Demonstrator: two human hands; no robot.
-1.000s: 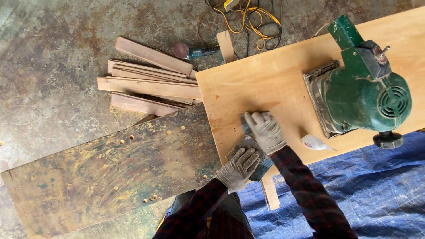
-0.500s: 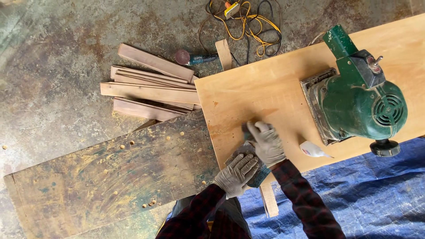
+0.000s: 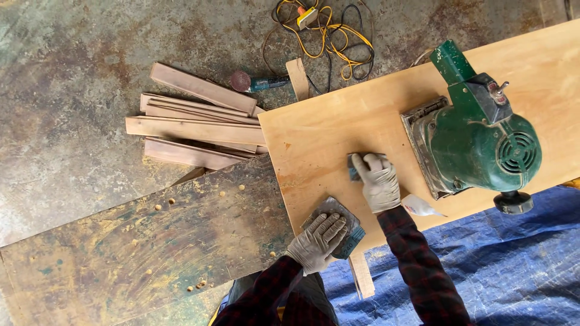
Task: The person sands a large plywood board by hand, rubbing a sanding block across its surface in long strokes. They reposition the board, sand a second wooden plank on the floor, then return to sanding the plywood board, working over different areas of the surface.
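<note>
Two gloved hands on plywood (image 3: pixel 338 127): left hand (image 3: pixel 316 241) pressed flat, fingers spread, on a grey sanding pad (image 3: pixel 336 224) at the near edge; right hand (image 3: pixel 378 181) clenched over a small blue block (image 3: pixel 353 169) further in. Just right of it, white glue bottle (image 3: pixel 420 207), then green sander (image 3: pixel 477 136). Beyond the board's left end, stacked slats (image 3: pixel 193 124); cables (image 3: pixel 329 27) above; blue tarp (image 3: pixel 519 259) below.

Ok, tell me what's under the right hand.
The right hand presses a small blue-edged pad onto the plywood. Only the pad's left edge shows; the glove covers the rest.
</note>
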